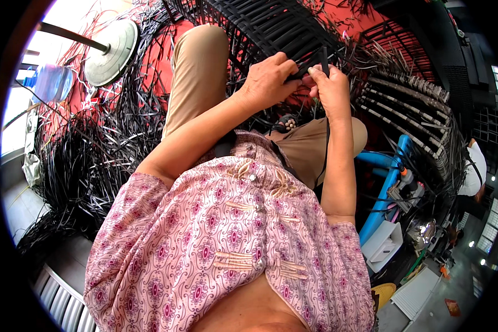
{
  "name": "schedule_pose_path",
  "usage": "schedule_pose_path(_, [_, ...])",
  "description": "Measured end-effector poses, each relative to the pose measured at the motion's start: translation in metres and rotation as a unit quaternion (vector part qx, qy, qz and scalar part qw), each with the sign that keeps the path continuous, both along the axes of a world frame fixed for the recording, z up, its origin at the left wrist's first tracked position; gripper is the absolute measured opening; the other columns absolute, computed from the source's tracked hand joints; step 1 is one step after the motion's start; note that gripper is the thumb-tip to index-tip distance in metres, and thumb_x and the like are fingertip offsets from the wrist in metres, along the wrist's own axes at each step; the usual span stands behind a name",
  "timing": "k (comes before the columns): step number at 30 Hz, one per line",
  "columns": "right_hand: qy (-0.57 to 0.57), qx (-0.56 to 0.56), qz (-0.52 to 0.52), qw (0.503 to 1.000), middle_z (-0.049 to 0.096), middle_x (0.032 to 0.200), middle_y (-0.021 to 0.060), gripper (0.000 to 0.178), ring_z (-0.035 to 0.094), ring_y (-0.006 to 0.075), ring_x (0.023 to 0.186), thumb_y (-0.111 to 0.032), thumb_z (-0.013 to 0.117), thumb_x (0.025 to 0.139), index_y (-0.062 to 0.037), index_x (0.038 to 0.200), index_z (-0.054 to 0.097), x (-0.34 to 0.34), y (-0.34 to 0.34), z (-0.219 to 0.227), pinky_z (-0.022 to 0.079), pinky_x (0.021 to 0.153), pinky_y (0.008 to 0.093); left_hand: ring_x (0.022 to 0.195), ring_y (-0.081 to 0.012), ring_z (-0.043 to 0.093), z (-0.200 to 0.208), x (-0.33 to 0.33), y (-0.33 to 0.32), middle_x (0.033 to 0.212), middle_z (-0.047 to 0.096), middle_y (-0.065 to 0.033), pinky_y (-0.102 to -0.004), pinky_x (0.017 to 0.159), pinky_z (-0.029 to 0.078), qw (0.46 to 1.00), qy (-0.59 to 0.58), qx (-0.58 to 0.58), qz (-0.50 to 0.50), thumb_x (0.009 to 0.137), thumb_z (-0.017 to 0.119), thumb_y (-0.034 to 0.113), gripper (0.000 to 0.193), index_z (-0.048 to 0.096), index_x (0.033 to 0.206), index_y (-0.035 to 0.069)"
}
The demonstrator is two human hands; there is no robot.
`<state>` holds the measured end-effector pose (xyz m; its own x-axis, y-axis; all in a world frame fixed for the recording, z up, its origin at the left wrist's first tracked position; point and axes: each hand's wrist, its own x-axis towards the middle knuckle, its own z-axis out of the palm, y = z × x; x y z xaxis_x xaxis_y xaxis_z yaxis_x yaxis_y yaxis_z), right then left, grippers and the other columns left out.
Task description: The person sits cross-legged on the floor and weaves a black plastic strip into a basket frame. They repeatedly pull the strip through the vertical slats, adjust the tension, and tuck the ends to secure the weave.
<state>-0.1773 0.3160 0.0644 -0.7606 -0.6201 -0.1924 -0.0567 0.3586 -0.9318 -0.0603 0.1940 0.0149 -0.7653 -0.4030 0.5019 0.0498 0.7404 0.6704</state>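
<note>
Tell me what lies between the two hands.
In the head view, a black strip bridges the small gap between the left hand and right hand; both pinch it, in front of the black woven panel.

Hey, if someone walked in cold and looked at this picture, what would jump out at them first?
Probably the two hands at top centre, the left hand and right hand, pinching a black strip against a dark woven panel. Next, the pink patterned blouse filling the lower middle. At the left, loose black strips lie piled on the red floor beside a round metal stand base.
</note>
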Motion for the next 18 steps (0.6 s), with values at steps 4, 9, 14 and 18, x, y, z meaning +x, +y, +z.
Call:
schedule_pose_path(4, [0.072,0.072,0.016,0.995,0.064,0.064,0.0054,0.017,0.055,0.0105,0.047,-0.018,0.065,0.087,-0.0009,0.085,0.065,-0.005,0.010,-0.001,0.044,0.045,0.0272,0.066,-0.0250,0.059,-0.003,0.004,-0.001,0.080,0.054,-0.0072,-0.0345,0.060,0.049,0.998,0.000,0.052,0.021,0.078,0.075,0.018,0.020,0.061,0.086,0.006])
schedule_pose_path(9, [0.052,0.141,0.027,0.988,0.063,0.063,0.0046,0.020,0.055,0.0106,0.048,-0.021,0.067,0.086,-0.0008,0.085,0.066,-0.005,0.024,-0.008,0.046,0.046,0.0278,0.067,-0.0199,0.059,-0.003,0.008,-0.014,0.082,0.054,-0.0065,-0.0305,0.061,0.050,0.997,-0.019,0.070,0.027,0.080,0.074,0.018,0.020,0.061,0.088,0.004])
schedule_pose_path(14, [0.101,0.051,-0.048,0.992,0.064,0.064,0.0034,0.018,0.059,0.0093,0.056,-0.018,0.065,0.087,0.0007,0.087,0.067,0.010,0.024,-0.001,0.048,0.057,0.0262,0.071,-0.0213,0.060,-0.007,0.009,-0.019,0.082,0.054,-0.0068,-0.0315,0.063,0.050,0.999,-0.002,0.052,0.003,0.081,0.073,0.018,0.022,0.061,0.093,0.005])
schedule_pose_path(18, [0.097,0.039,-0.018,0.994,0.064,0.063,0.0031,0.022,0.059,0.0081,0.056,-0.021,0.069,0.087,0.0009,0.083,0.067,0.031,0.011,0.019,0.046,0.053,0.0251,0.074,-0.0232,0.061,-0.006,0.014,-0.018,0.082,0.054,-0.0070,-0.0333,0.065,0.050,0.999,-0.016,0.045,0.000,0.082,0.072,0.018,0.023,0.061,0.097,0.005])
